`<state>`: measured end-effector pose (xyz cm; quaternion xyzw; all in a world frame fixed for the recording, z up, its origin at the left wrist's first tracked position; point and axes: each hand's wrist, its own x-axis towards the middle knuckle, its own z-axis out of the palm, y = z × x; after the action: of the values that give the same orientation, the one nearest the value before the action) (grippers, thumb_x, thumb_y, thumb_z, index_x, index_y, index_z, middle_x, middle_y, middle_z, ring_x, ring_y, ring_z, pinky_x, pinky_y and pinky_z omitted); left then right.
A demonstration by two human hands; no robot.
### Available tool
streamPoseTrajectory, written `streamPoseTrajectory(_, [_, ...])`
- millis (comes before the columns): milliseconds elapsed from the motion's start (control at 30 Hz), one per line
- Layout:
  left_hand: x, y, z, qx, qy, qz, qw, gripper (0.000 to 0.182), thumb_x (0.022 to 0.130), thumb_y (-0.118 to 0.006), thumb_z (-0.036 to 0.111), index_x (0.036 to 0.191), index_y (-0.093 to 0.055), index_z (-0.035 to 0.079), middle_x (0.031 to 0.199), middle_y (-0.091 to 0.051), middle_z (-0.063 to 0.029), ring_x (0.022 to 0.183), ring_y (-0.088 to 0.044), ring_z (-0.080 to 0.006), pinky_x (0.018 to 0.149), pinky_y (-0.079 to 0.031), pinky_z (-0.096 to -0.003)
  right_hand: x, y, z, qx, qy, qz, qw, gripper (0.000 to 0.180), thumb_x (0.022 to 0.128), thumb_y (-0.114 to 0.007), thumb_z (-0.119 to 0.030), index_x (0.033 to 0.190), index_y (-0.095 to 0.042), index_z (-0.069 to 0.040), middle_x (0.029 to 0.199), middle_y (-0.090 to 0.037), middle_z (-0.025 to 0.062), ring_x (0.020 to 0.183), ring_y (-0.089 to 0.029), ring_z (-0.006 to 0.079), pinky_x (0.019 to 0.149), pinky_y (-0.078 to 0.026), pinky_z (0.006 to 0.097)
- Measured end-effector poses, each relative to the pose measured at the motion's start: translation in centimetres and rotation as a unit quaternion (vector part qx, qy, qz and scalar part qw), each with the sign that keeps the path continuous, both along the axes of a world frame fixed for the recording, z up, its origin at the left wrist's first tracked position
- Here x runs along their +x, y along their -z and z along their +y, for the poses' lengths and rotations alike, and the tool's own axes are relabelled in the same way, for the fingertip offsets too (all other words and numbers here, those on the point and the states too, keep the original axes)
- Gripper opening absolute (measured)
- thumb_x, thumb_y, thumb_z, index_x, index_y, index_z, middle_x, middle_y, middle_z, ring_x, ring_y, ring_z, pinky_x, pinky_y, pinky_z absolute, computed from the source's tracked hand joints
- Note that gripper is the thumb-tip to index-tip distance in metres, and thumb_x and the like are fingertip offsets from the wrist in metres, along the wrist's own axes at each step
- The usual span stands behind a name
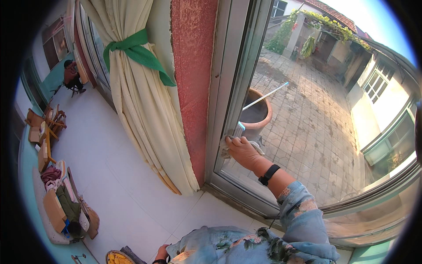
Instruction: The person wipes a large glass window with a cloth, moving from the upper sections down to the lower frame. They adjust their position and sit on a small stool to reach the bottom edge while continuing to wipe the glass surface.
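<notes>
My right hand (242, 152) is closed over a crumpled, pale grey cloth (226, 152) and presses it to the lower left part of a glass pane, beside the metal window frame (219, 132). A black band is on that wrist. Low in the view, my left hand (161, 253) hangs beside the floral top (224, 244); its fingers are mostly hidden, and whether it holds anything does not show. Behind the glass stand a large clay pot (268, 114) and a pole (267, 95) with a light blue tip.
A cream curtain (141, 99) tied with a green band (138, 56) hangs left of the red wall edge (194, 82). Far left, a person (72, 76) sits on a stool. Wooden chairs (49, 125), cardboard boxes (54, 211) and a basket of yellow items (119, 258) stand along the room.
</notes>
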<state>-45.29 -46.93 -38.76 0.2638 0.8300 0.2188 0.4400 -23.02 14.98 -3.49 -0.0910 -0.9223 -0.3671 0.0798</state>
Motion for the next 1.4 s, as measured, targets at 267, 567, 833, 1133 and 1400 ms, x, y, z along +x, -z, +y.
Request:
streamPoseTrajectory(267, [-0.3, 5.1, -0.6, -0.03, 0.035, -0.021, 0.999, 0.04, 0.098, -0.056, 0.025, 0.123, -0.066, -0.004, 0.122, -0.068, -0.0249, 0.114, -0.063, -0.034, 0.099, -0.048, -0.0439, 0.2, -15.9, -2.6, -0.076, -0.033, 0.161, 0.983, 0.049, 0.085, -0.061, -0.014, 0.133, -0.058, -0.02, 0.134, -0.057, 0.0094, 0.106, -0.058, 0.0226, 0.087, -0.047, 0.0377])
streamPoseTrajectory(567, [-0.1, 7.8, 1.7, 0.016, -0.096, -0.171, 0.98, 0.041, 0.099, -0.056, 0.027, 0.126, -0.066, -0.002, 0.123, -0.069, -0.0228, 0.111, -0.064, -0.0283, 0.098, -0.049, -0.0415, 5.1, -45.8, -2.2, 0.238, -0.093, 0.499, 0.828, 0.054, 0.079, -0.065, 0.002, 0.132, -0.059, -0.009, 0.13, -0.059, 0.0171, 0.121, -0.056, 0.0377, 0.099, -0.048, 0.0458])
streamPoseTrajectory(833, [-1.0, 4.7, 0.4, 0.053, 0.03, 0.001, 0.998, 0.038, 0.085, -0.074, 0.031, 0.11, -0.074, 0.003, 0.104, -0.074, -0.0222, 0.102, -0.072, -0.0345, 0.089, -0.056, -0.0392, 0.6, -35.3, -0.6, 0.245, 0.036, 0.354, 0.902, 0.033, 0.081, -0.064, 0.0, 0.114, -0.065, -0.008, 0.128, -0.06, 0.0099, 0.106, -0.058, 0.03, 0.087, -0.049, 0.0455])
streamPoseTrajectory(1133, [-0.9, 0.8, -0.2, -0.044, -0.029, -0.023, 0.998, 0.04, 0.089, -0.073, 0.03, 0.118, -0.071, 0.003, 0.103, -0.075, -0.0179, 0.095, -0.074, -0.0289, 0.086, -0.057, -0.0384, 0.2, -17.3, -0.3, 0.062, 0.041, 0.228, 0.971, 0.033, 0.074, -0.071, -0.016, 0.105, -0.07, -0.023, 0.141, -0.054, -0.0067, 0.105, -0.053, 0.0139, 0.086, -0.043, 0.03])
streamPoseTrajectory(1400, [-1.2, 3.5, -6.6, -0.031, -0.118, -0.126, 0.984, 0.04, 0.09, -0.075, 0.03, 0.119, -0.07, 0.003, 0.102, -0.076, -0.0158, 0.095, -0.074, -0.0266, 0.085, -0.057, -0.0369, 2.0, -1.4, -1.0, 0.022, 0.033, 0.053, 0.998, 0.022, 0.08, -0.063, -0.016, 0.1, -0.071, -0.019, 0.141, -0.05, 0.0013, 0.112, -0.047, 0.0198, 0.089, -0.039, 0.0319])
